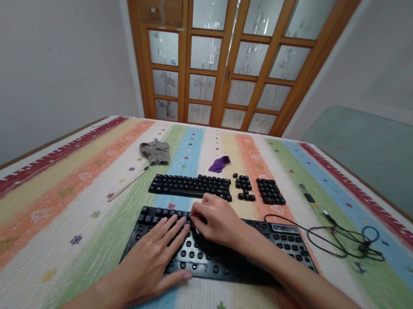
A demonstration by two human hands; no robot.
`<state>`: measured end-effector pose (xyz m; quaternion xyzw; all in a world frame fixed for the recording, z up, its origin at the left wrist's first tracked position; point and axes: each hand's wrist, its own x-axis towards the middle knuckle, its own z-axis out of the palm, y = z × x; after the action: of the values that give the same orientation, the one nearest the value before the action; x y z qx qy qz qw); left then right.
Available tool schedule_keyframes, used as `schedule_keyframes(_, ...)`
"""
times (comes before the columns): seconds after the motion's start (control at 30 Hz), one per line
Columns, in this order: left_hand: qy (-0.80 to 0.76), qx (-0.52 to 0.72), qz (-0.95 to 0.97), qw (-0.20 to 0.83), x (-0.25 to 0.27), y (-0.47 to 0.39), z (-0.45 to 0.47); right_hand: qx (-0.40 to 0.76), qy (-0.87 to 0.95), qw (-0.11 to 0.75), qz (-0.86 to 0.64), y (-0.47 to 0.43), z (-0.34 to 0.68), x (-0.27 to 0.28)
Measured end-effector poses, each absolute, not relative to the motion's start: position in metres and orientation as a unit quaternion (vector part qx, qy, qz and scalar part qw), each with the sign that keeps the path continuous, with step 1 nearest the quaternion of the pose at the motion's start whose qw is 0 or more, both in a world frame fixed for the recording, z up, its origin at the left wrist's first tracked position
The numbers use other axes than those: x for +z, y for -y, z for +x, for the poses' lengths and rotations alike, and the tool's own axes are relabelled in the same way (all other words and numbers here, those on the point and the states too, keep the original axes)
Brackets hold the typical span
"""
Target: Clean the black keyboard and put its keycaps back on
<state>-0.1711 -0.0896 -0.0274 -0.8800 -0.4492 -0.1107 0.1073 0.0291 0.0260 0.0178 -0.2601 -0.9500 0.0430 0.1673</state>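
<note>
The right hand's grip is curled down over the upper middle of the black keyboard, thumb and fingertips drawn together, though from here I can't tell whether anything is pinched inside it. Beside it the left hand lies flat with fingers spread across the keyboard's left part, gripping nothing. The keyboard rests on the striped, cloth-covered counter, right under both hands. As I judge it, the work stands partway: seated keycaps show along the upper left edge, while most of the board I can see is bare sockets, the number section included. What the hands cover I can't make out. Just beyond lie the loose caps, sorted into a long main block, a small cluster and a number block. Farther out are a thin white stick, a grey cloth, a purple cloth and, off right, a looped cable.
</note>
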Motion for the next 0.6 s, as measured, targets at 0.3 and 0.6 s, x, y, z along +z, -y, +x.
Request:
schedule_keyframes(0.3, 0.452, -0.113, -0.88, 0.095, -0.019, 0.09, -0.167, 0.065, 0.897, 0.198, -0.39, -0.12, 0.017, 0.02)
schedule_keyframes(0.6, 0.437, -0.111, -0.89, 0.073, -0.017, 0.09, -0.16, 0.076, 0.894, 0.175, -0.406, -0.163, 0.004, 0.007)
